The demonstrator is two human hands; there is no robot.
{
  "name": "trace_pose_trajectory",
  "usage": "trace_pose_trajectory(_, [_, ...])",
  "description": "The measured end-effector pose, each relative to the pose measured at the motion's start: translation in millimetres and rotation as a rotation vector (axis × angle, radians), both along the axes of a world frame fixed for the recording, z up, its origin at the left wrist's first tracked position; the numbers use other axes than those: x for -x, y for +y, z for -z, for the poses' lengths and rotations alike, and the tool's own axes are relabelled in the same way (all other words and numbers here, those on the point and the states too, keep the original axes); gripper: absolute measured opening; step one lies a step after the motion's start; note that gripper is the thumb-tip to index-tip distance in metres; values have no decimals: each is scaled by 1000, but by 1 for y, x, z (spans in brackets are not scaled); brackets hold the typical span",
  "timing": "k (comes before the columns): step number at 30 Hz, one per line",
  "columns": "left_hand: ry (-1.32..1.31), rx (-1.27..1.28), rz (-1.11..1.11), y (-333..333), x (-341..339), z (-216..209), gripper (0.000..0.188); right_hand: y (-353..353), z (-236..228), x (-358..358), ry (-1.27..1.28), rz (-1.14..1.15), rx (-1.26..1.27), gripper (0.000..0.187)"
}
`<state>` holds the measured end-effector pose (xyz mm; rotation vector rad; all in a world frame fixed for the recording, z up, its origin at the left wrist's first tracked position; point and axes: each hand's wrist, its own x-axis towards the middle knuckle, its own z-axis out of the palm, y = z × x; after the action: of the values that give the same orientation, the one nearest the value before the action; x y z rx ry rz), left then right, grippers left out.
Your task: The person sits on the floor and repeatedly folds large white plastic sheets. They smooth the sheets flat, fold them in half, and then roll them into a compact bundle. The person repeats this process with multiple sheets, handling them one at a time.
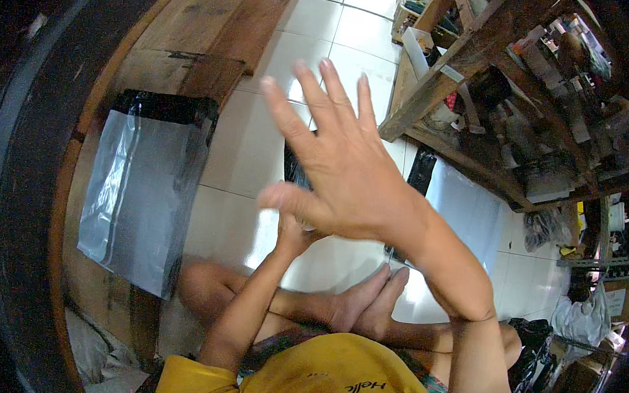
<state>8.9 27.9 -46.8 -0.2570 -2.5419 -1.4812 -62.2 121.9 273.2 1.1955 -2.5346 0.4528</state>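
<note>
My right hand (347, 169) is raised close to the camera with its fingers spread, holding nothing. Behind it, lower down, is my left hand (296, 236); its fingers are mostly hidden by the right hand. A black, shiny piece (296, 166) shows past the right hand's edge, and I cannot tell whether the left hand touches it. To the left lies a grey, glossy plastic bag (139, 189) with a black top band. Another pale grey plastic bag (467, 210) with a black edge lies on the floor, partly behind my right forearm.
My crossed legs (357, 305) rest on the white tiled floor (237, 145). Wooden boards (202, 22) run along the left. A wooden shelf (485, 47) crowded with goods stands at the right, with a white crumpled bag (584, 317) and black plastic (529, 350) near it.
</note>
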Motion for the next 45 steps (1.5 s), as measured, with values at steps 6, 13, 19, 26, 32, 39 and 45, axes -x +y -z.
trace_pose_trajectory(6, [-258,-265,82,-18,4,8,126,-18,8,-5,-22,-57,-59,102])
trace_pose_trajectory(13, [-171,-282,37,-24,18,-4,130,2,2,15,-12,26,-64,98])
trace_pose_trajectory(19, [-120,-214,29,-27,10,-6,123,19,8,26,-87,110,-167,96])
trace_pose_trajectory(26, [-557,-1001,232,-13,17,-22,75,-20,6,12,24,-70,15,99])
trace_pose_trajectory(32, [-315,-210,132,-24,7,6,85,-30,7,25,14,-36,4,100])
trace_pose_trajectory(39, [-173,-170,98,-10,1,7,135,10,-1,38,34,90,-57,98])
trace_pose_trajectory(45, [-329,-498,169,-2,8,20,125,6,16,6,-77,41,-225,98])
